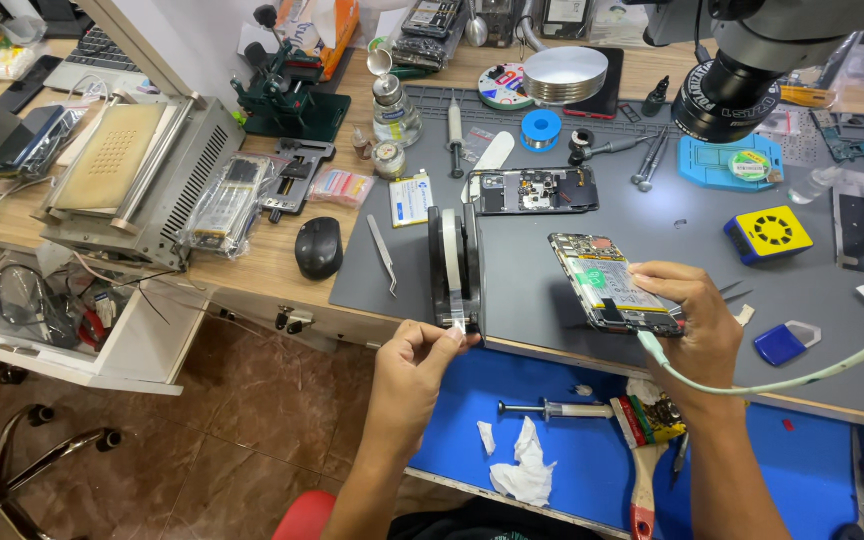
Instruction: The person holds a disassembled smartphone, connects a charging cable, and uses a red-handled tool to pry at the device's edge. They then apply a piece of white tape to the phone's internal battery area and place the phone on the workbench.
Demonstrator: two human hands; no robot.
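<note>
Cluttered wooden worktop (272, 265) with a grey mat (572, 250) on it; take the black tape dispenser (455, 262) at the mat's front edge as landmark. Your left hand (422, 350) sits just in front of the dispenser, thumb and forefinger pressed together on the free end of the white tape (459, 322). Your right hand (687, 320) is right of the dispenser, fingers curled round an opened phone (612, 282) held tilted above the mat, its innards up.

Packages and labels: small white card with blue print (411, 198) just left-behind the dispenser; pink packet (340, 186) further left; clear bagged parts (224, 203) left again, beside the grey metal machine (142, 170). Orange-and-white box (327, 30) far behind, top cut off. Yellow square gadget (768, 233) and light-blue pad (730, 162) well right of the dispenser; blue plastic tab (784, 342) right, near your right hand.

Hard to tell: the microscope head (742, 80) is cropped at the top right and covers things behind it. Printing is too small to make out. Your right palm hides the phone's near corner.

Around: second opened phone (534, 189) behind the dispenser, tweezers (384, 255) and black mouse (318, 247) left, blue solder spool (541, 127) behind. In front, lower blue surface (552, 440) with crumpled tissue (524, 470), syringe (552, 409), brush (637, 450). Pale green cable (782, 382) crosses your right wrist.
</note>
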